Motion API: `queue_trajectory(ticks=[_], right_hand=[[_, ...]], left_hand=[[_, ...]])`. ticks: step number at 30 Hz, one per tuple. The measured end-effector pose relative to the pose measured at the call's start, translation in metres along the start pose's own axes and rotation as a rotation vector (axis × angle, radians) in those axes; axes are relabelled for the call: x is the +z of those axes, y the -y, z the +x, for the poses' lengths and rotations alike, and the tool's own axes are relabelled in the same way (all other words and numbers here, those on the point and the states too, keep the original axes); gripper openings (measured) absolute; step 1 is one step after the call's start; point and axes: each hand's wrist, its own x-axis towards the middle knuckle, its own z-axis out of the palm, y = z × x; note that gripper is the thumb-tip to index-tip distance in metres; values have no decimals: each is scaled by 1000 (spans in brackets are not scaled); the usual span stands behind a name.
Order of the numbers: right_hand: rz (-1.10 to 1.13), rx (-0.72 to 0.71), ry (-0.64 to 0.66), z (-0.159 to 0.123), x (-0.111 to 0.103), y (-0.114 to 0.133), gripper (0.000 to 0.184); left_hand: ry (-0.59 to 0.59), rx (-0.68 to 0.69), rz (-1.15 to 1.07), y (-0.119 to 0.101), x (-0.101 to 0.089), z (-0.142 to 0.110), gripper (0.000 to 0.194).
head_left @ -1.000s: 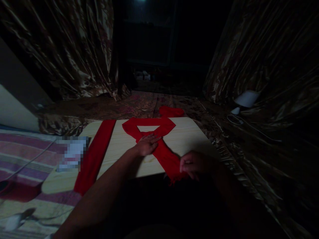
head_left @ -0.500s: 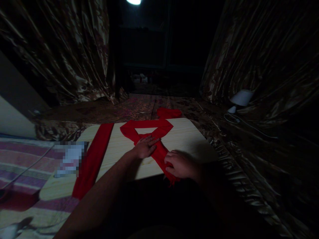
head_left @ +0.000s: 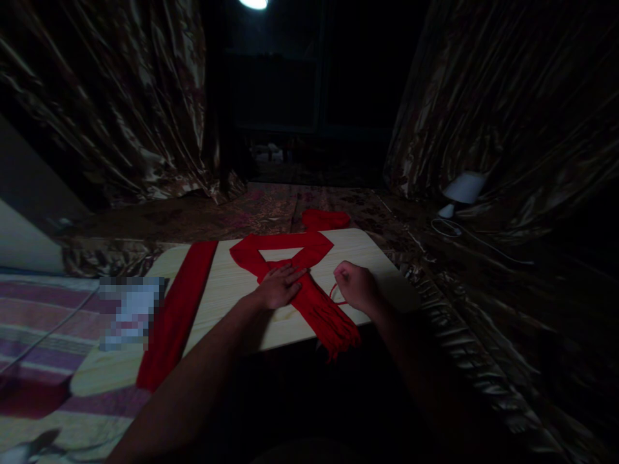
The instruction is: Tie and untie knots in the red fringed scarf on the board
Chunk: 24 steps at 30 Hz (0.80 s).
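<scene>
A red scarf (head_left: 316, 310) lies on a pale wooden tabletop (head_left: 374, 254), folded into a loop with its ends crossing. Its fringed end runs down to the right and hangs over the near edge. My left hand (head_left: 280, 287) rests flat on the crossing, fingers stretched out. To the right of the fringe, my right hand (head_left: 358, 287) is closed in a pinch on a thin red fringe strand (head_left: 333, 295), which curves back toward the scarf. Its fingertips are partly hidden. Another flat red length of cloth (head_left: 178, 309) lies across the tabletop on the left.
A blurred-out pale packet (head_left: 133, 316) sits at the tabletop's left. Beyond the far edge is more bunched red cloth (head_left: 326, 219). A small white lamp (head_left: 464, 187) with a cord stands at right. Patterned curtains (head_left: 178, 109) hang behind; striped bedding (head_left: 43, 322) lies left.
My right hand has moved up and right from the scarf's end, drawing out a strand and uncovering the fringe. My left hand stays on the crossing. The view has shifted slightly.
</scene>
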Motion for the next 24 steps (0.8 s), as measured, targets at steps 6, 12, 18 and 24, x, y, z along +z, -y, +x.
queue_trajectory(ticks=[6,12,18,24], right_hand=[[168,93,149,14,31,-3,9],[370,357,382,14,60,-7,30],[439,409,510,12,45,-5,18],[469,315,562,2,29,-14,14]], left_hand=[[-34,15,30,3,5,2,63],[-25,4,9,-1,-1,-1,63],[-21,-4,9,-3,-3,-2,63],[-14,-18,2,-2,-1,-1,64]])
